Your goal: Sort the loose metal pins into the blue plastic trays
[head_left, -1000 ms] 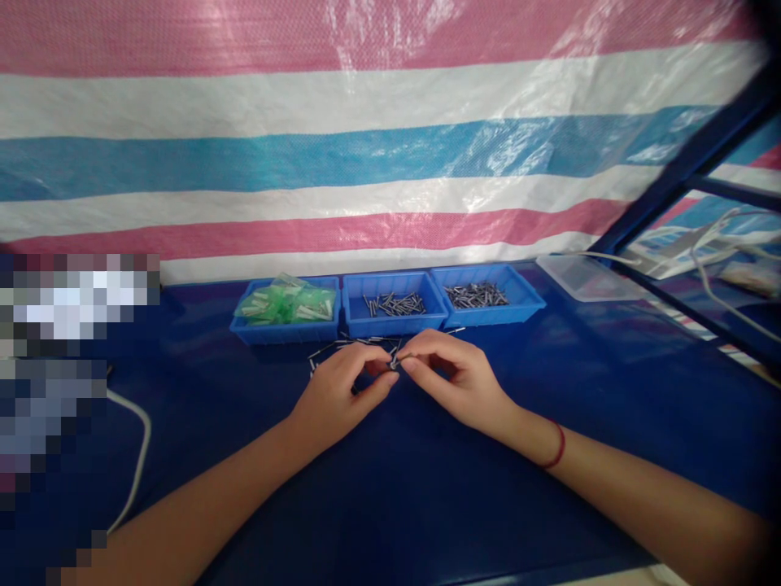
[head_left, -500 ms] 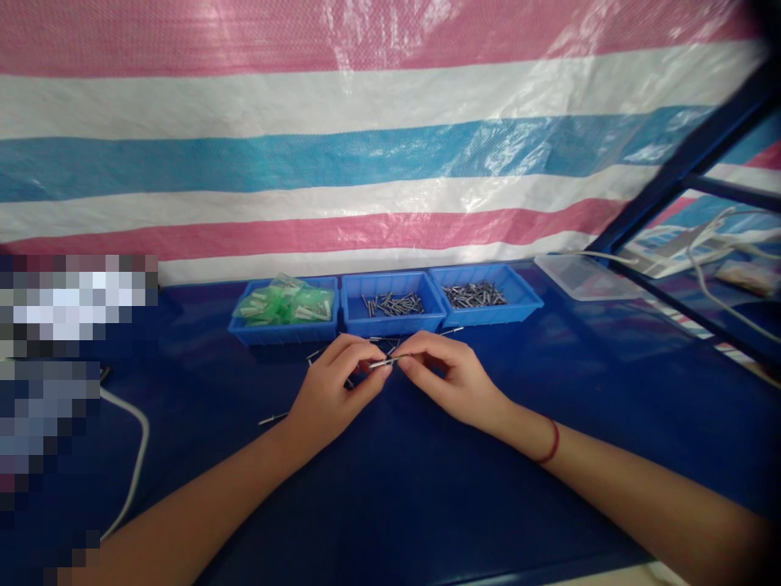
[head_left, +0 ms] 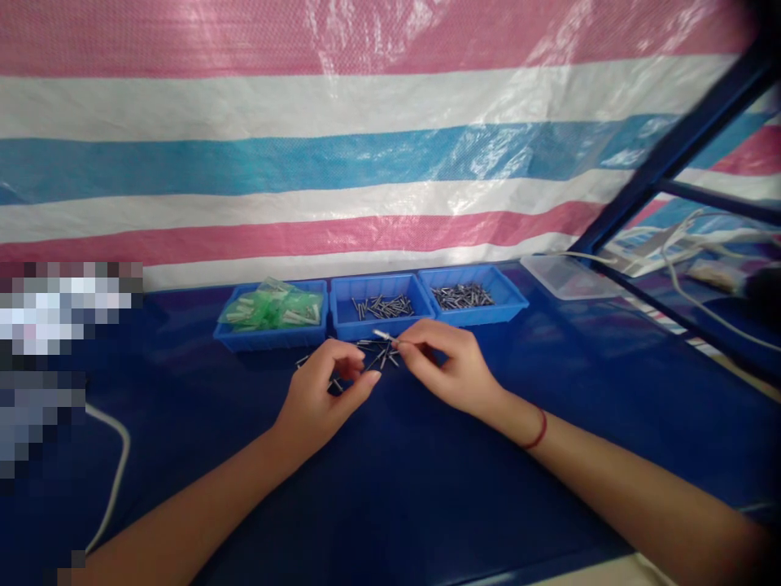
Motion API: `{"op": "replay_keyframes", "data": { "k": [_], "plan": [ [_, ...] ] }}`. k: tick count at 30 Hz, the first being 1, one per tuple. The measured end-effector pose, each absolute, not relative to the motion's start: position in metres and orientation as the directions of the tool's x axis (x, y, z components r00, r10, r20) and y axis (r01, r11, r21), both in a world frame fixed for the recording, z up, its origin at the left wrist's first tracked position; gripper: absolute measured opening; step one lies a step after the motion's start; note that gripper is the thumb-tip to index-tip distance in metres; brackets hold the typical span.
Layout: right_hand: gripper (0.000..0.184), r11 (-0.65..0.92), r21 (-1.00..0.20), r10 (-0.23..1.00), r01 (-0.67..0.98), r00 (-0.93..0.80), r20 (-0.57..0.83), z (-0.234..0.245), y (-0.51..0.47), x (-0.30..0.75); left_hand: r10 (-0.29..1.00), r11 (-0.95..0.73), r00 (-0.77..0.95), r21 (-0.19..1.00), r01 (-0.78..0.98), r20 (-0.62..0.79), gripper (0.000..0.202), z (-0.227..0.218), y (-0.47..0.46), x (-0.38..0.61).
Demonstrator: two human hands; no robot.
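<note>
A silver blind rivet (head_left: 382, 334) is pinched by its thin end between the thumb and forefinger of my right hand (head_left: 448, 366), its thicker, pale end pointing left. My left hand (head_left: 323, 399) sits to the left with thumb and fingers apart, and nothing shows between them. Beneath and beyond both hands, several loose rivets (head_left: 381, 356) lie scattered on the dark blue table (head_left: 390, 488). Just behind them stands the middle blue bin (head_left: 381, 328), with a small heap of rivets (head_left: 390, 307) in it.
A left blue bin (head_left: 274, 338) holds green plastic bags (head_left: 277, 303) of pale pieces. More metal pieces (head_left: 460, 295) fill the right blue bin (head_left: 488, 314). Farther right are a clear plastic tray (head_left: 570, 278) and a dark metal frame (head_left: 665, 163). A white cable (head_left: 119, 472) runs along the left.
My left hand has let go of the rivet and drawn slightly away, its fingers parting. My right hand keeps the rivet, now tilted with its pale end up and left. The view has shifted slightly.
</note>
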State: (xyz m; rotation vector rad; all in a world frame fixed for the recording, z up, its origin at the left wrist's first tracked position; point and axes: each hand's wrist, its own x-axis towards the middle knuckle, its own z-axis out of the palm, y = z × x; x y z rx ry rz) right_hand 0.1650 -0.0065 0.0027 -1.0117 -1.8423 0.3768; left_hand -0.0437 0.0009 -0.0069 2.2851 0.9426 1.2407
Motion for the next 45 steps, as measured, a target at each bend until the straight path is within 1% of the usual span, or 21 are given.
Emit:
{"op": "replay_keyframes", "data": {
  "k": [3, 5, 7, 8, 9, 11, 12, 13, 15, 18, 20, 21, 23, 26, 28, 29, 31, 36, 41, 43, 45],
  "plan": [
    [0.016, 0.49, -0.505, 0.692, 0.71, 0.035, 0.721, 0.017, 0.008, 0.198, 0.702, -0.712, 0.379, 0.608, 0.352, 0.603, 0.017, -0.008, 0.0, -0.044],
    [0.017, 0.31, -0.401, 0.603, 0.862, 0.148, 0.784, 0.027, 0.017, 0.227, 0.676, -0.736, 0.402, 0.58, 0.348, 0.617, 0.016, -0.006, 0.0, -0.043],
    [0.018, 0.102, -0.329, 0.543, 0.939, 0.225, 0.809, 0.032, 0.025, 0.253, 0.648, -0.761, 0.431, 0.538, 0.362, 0.627, 0.015, -0.003, -0.001, -0.043],
    [0.018, 0.015, -0.293, 0.576, 0.956, 0.231, 0.784, 0.033, 0.028, 0.264, 0.637, -0.771, 0.444, 0.517, 0.372, 0.63, 0.015, -0.002, -0.002, -0.043],
    [0.019, -0.068, -0.254, 0.638, 0.965, 0.238, 0.732, 0.033, 0.03, 0.273, 0.627, -0.779, 0.456, 0.499, 0.381, 0.632, 0.015, -0.001, -0.003, -0.043],
    [0.023, -0.215, -0.164, 0.769, 0.963, 0.271, 0.58, 0.03, 0.033, 0.284, 0.618, -0.786, 0.472, 0.472, 0.4, 0.629, 0.014, 0.0, -0.004, -0.043],
    [0.026, -0.26, -0.13, 0.805, 0.957, 0.289, 0.518, 0.028, 0.033, 0.286, 0.614, -0.789, 0.476, 0.461, 0.407, 0.63, 0.014, -0.001, -0.005, -0.043],
    [0.029, -0.291, -0.109, 0.82, 0.95, 0.307, 0.483, 0.026, 0.033, 0.287, 0.607, -0.794, 0.484, 0.449, 0.41, 0.631, 0.014, -0.001, -0.005, -0.044],
    [0.033, -0.311, -0.107, 0.809, 0.944, 0.322, 0.492, 0.025, 0.032, 0.284, 0.576, -0.816, 0.518, 0.412, 0.406, 0.632, 0.015, 0.001, -0.004, -0.043],
    [0.036, -0.256, -0.143, 0.769, 0.956, 0.291, 0.568, 0.028, 0.03, 0.273, 0.517, -0.855, 0.63, 0.313, 0.414, 0.579, 0.018, 0.015, -0.003, -0.044],
    [0.035, -0.183, -0.168, 0.763, 0.969, 0.248, 0.596, 0.031, 0.026, 0.263, 0.532, -0.844, 0.718, 0.207, 0.495, 0.45, 0.022, 0.028, -0.005, -0.049],
    [0.033, -0.142, -0.181, 0.764, 0.973, 0.224, 0.605, 0.032, 0.025, 0.257, 0.575, -0.812, 0.72, 0.158, 0.563, 0.39, 0.023, 0.034, -0.008, -0.054],
    [0.03, -0.03, -0.206, 0.781, 0.978, 0.151, 0.606, 0.032, 0.02, 0.243, 0.687, -0.707, 0.653, 0.086, 0.702, 0.32, 0.032, 0.042, -0.018, -0.067],
    [0.028, 0.192, -0.243, 0.817, 0.951, -0.018, 0.576, 0.027, 0.012, 0.22, 0.844, -0.494, 0.493, -0.05, 0.868, 0.21, 0.042, 0.036, -0.042, -0.094],
    [0.027, 0.31, -0.272, 0.839, 0.911, -0.128, 0.528, 0.021, 0.007, 0.205, 0.908, -0.4, 0.409, -0.099, 0.911, 0.091, 0.042, 0.026, -0.056, -0.11],
    [0.026, 0.354, -0.285, 0.845, 0.891, -0.175, 0.505, 0.019, 0.005, 0.199, 0.921, -0.382, 0.387, -0.09, 0.92, 0.049, 0.04, 0.021, -0.06, -0.116],
    [0.026, 0.418, -0.313, 0.851, 0.853, -0.246, 0.465, 0.014, 0.001, 0.189, 0.93, -0.363, 0.366, -0.074, 0.929, 0.027, 0.038, 0.014, -0.065, -0.121],
    [0.026, 0.504, -0.367, 0.833, 0.782, -0.33, 0.444, 0.007, -0.005, 0.18, 0.908, -0.419, 0.419, -0.026, 0.907, -0.01, 0.022, 0.008, -0.051, -0.11],
    [0.025, 0.572, -0.381, 0.808, 0.727, -0.418, 0.416, 0.002, -0.007, 0.177, 0.849, -0.523, 0.523, -0.017, 0.852, 0.073, 0.02, -0.002, -0.03, -0.091],
    [0.024, 0.593, -0.375, 0.796, 0.712, -0.451, 0.404, 0.0, -0.008, 0.174, 0.812, -0.58, 0.577, 0.019, 0.814, 0.085, 0.019, -0.003, -0.023, -0.085],
    [0.023, 0.607, -0.38, 0.789, 0.698, -0.467, 0.4, -0.002, -0.009, 0.172, 0.779, -0.627, 0.621, 0.085, 0.774, 0.094, 0.019, -0.001, -0.018, -0.079]
  ]
}}
